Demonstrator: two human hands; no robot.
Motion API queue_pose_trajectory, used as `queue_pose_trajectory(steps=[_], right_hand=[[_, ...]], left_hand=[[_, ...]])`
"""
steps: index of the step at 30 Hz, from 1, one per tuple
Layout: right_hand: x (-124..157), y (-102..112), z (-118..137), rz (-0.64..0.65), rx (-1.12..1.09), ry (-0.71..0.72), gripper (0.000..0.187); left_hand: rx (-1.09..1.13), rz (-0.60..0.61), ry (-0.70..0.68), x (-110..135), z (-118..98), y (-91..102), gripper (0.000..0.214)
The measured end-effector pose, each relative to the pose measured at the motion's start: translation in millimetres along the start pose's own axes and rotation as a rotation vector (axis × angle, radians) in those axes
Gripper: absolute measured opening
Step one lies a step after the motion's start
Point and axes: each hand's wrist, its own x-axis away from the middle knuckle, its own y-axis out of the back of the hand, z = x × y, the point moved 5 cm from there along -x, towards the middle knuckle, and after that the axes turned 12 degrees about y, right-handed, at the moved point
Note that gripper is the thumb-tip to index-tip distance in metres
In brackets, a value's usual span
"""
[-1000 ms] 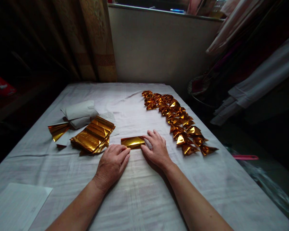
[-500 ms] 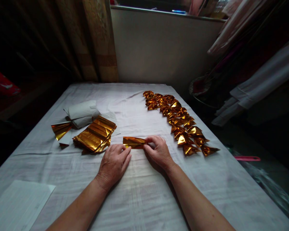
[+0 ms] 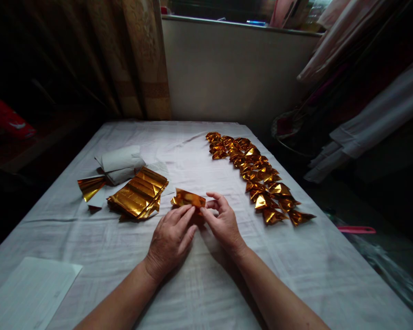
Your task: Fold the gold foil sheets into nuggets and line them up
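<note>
A folded strip of gold foil paper (image 3: 189, 198) stands tilted up off the cloth between my hands. Along its lower edge my left hand (image 3: 172, 236) grips it with the fingertips, fingers close together. My right hand (image 3: 224, 224) pinches its right end between thumb and fingers, the forefinger raised a little. To the left lies a stack of creased gold foil sheets (image 3: 137, 192), with a loose gold piece (image 3: 91, 186) beyond it. Folded gold foil pieces (image 3: 261, 176) are lined up in rows on the right. The underside of the strip is hidden by my fingers.
White paper (image 3: 120, 160) lies crumpled behind the stack. A pale sheet (image 3: 30, 293) rests at the near left of the cloth-covered table (image 3: 199, 284). Past the right edge are a pink handle (image 3: 356, 229) and clear plastic. Clothes (image 3: 382, 114) hang at the right.
The foil strip has gone from lying flat to tilted up and bent. My left hand has moved right and up onto its lower edge; my right hand has shifted slightly left.
</note>
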Motion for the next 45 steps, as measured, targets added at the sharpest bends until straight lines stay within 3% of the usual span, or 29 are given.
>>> queue_pose_trajectory(steps=[13, 16, 21, 24, 27, 30, 32, 37, 45], right_hand=[[8.8, -11.9, 28.6, 0.138, -0.117, 0.226, 0.030], [11.1, -11.9, 36.4, 0.141, -0.085, 0.297, 0.033], [14.8, -15.4, 43.2, 0.199, -0.001, 0.401, 0.036], [15.7, -17.5, 44.7, 0.228, 0.058, 0.447, 0.036], [10.3, -11.5, 44.3, 0.184, 0.148, 0.488, 0.037], [-1.2, 5.3, 42.1, 0.054, 0.291, 0.532, 0.038], [-10.0, 17.3, 35.4, -0.005, 0.347, 0.462, 0.044], [-20.9, 28.8, 16.4, 0.055, 0.200, 0.186, 0.046], [-26.6, 34.7, 25.4, 0.159, 0.180, 0.182, 0.025]], left_hand=[[0.236, -0.005, 0.150, 0.0, 6.8, 0.8, 0.041], [0.339, -0.027, 0.277, -0.6, 12.4, 2.6, 0.040], [0.550, 0.018, 0.606, -5.0, 24.8, 3.2, 0.036], [0.639, 0.016, 0.689, -10.0, 28.1, 5.3, 0.030], [0.673, -0.010, 0.704, -14.3, 30.1, 8.6, 0.025], [0.709, 0.011, 0.742, -15.4, 32.6, 8.7, 0.026], [0.755, 0.046, 0.777, -14.9, 33.9, 7.2, 0.028], [0.857, 0.096, 0.859, -12.6, 35.6, 3.5, 0.035], [0.929, 0.115, 0.850, -13.5, 33.5, 3.1, 0.039]])
